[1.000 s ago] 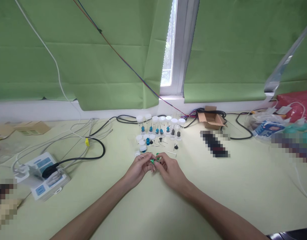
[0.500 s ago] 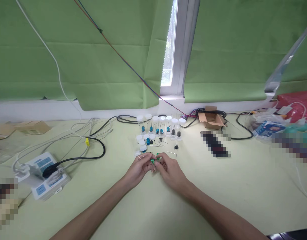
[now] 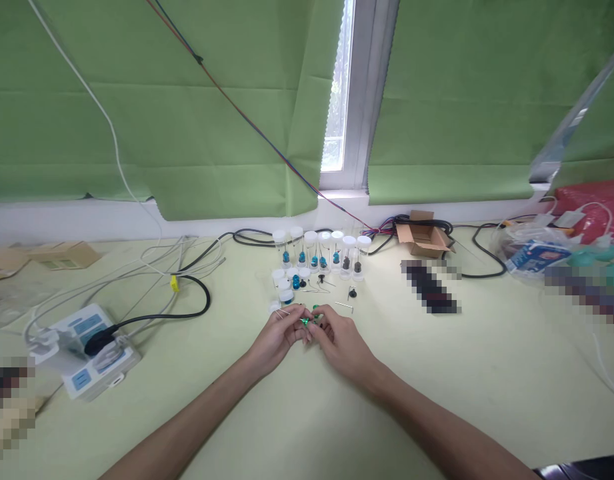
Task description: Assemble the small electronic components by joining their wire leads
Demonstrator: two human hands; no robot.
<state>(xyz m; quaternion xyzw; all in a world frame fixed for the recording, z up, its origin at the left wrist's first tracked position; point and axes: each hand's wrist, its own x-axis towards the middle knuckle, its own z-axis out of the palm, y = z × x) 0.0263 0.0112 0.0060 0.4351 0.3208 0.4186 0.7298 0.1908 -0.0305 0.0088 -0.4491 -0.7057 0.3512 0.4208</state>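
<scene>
Barely any change over last second: left hand (image 3: 281, 329) and right hand (image 3: 343, 335) together, fingers pinching small green part (image 3: 305, 321) between them over desk (image 3: 307, 413); suggests steady fine work, part unreleased.

1. No text, brand or number is legible.
2. The blue-and-white packet (image 3: 541, 257) on the right of the counter (image 3: 307, 413) bears pale print, too blurred to read.
3. Any lettering on the yellow tag (image 3: 175, 284) or the power strip (image 3: 89, 325) is too small to make out.
</scene>
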